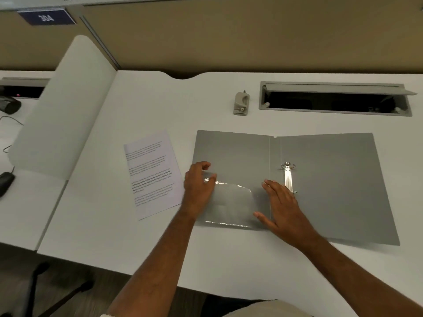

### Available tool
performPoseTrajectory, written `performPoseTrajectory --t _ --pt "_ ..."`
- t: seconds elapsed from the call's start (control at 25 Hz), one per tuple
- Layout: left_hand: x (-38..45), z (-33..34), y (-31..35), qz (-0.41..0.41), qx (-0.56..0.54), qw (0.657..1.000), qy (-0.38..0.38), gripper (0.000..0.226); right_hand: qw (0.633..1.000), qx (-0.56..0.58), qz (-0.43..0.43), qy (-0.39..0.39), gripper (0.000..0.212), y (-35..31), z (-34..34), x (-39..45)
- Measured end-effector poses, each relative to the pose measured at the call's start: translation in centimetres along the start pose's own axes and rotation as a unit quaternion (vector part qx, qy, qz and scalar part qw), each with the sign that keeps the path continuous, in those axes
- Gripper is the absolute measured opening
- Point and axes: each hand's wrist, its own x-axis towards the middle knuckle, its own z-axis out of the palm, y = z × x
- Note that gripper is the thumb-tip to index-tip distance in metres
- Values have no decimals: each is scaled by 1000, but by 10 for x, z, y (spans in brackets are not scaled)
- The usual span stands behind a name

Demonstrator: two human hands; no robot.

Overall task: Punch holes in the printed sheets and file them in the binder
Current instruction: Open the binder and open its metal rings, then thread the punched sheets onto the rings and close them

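Filing has not yet begun, as far as the single head view shows: the grey plastic ring binder (320,179) is laid open and flat on the white desk (160,99), and its metal two-ring mechanism (288,178), fixed just right of the spine fold, carries no paper. The rings appear closed, though this cannot be told for certain. The printed white sheets (152,172) are seen lying as a small, slightly skewed stack just beside the binder's left cover, apart from it, with blocks of black text facing up; no punched holes can be made out along any edge, so punching is judged still to be done. The small beige hole punch (241,103) is set well apart from the sheets, near the far edge of the desk, beside the open grey cable tray (335,98), and is touched by neither hand. The left hand (198,191) is placed on the inner left cover, its fingers curled at the top edge of a clear plastic pocket (231,202); whether that edge is actually pinched cannot be told. The right hand (283,209) is laid flat, fingers spread and straight, across the spine fold, gripping nothing. What remains is judged to be the whole sequence: punching, opening the rings, threading the sheets and closing the binder.
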Motion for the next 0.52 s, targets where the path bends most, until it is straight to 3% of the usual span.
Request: performPoseTrajectory --t 0.24,0.36,0.52 --pt "-14 -66 -56 -131 85 972 176 46 997 -30 -40 -66 83 -30 23 18" --pt "-28 -91 -86 -227 134 944 198 65 994 -43 -44 -85 84 -38 32 25" --pt "-45 -111 -118 -296 188 917 191 85 993 -60 -47 -95 84 -43 40 30"
